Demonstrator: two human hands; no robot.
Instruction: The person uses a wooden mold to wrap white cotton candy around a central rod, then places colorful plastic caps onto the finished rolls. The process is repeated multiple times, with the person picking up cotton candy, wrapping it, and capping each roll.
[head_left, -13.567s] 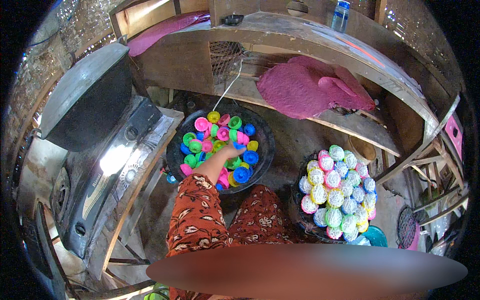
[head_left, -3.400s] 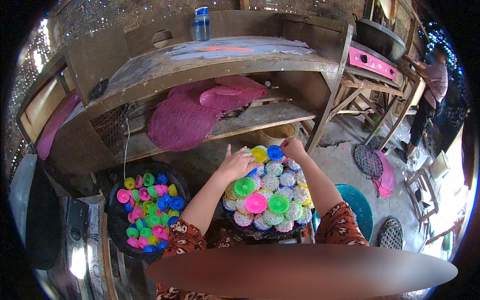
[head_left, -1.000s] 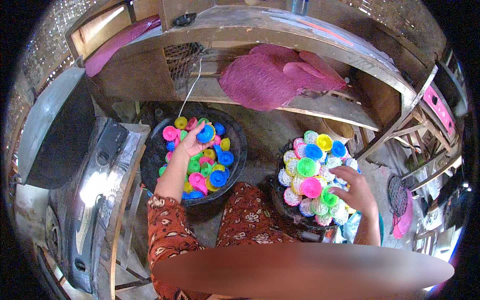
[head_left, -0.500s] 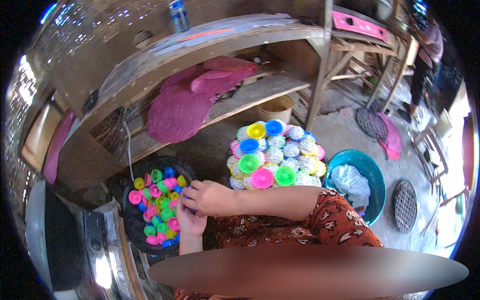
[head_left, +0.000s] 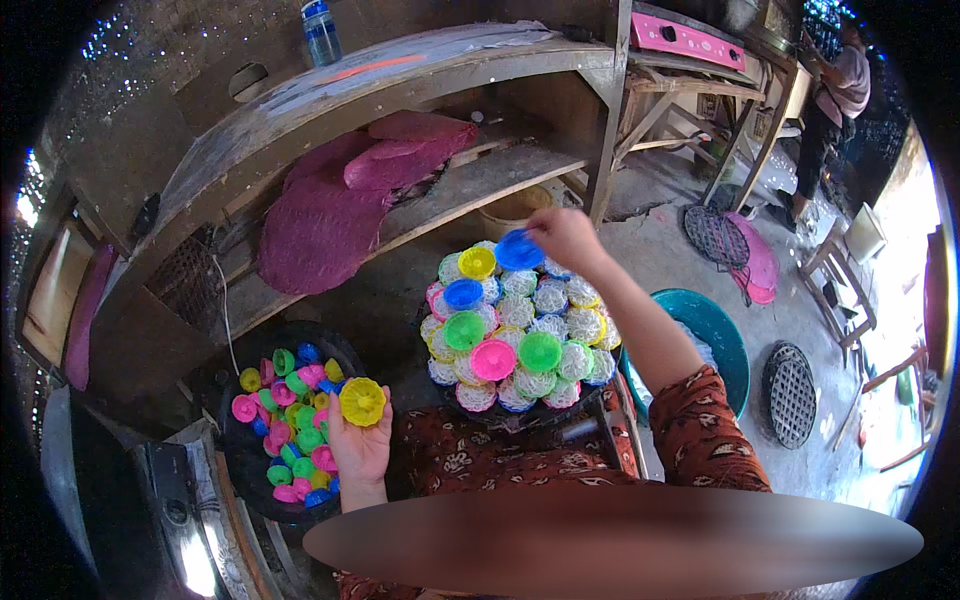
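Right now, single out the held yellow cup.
The yellow cup in the left hand; other plain yellow ones sit in the black basin or atop the whitish heap.

No legible lettering, labels, numbers or signs anywhere in view.

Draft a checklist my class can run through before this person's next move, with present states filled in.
1. Left hand holding a yellow cup: ok.
2. Right hand clear of the blue cup: not ok, at its rim.
3. Loose cups within the black basin: ok.
4. White stringy pieces all capped: not ok, many uncovered.
5. Second cup nested under the yellow one: cannot tell.
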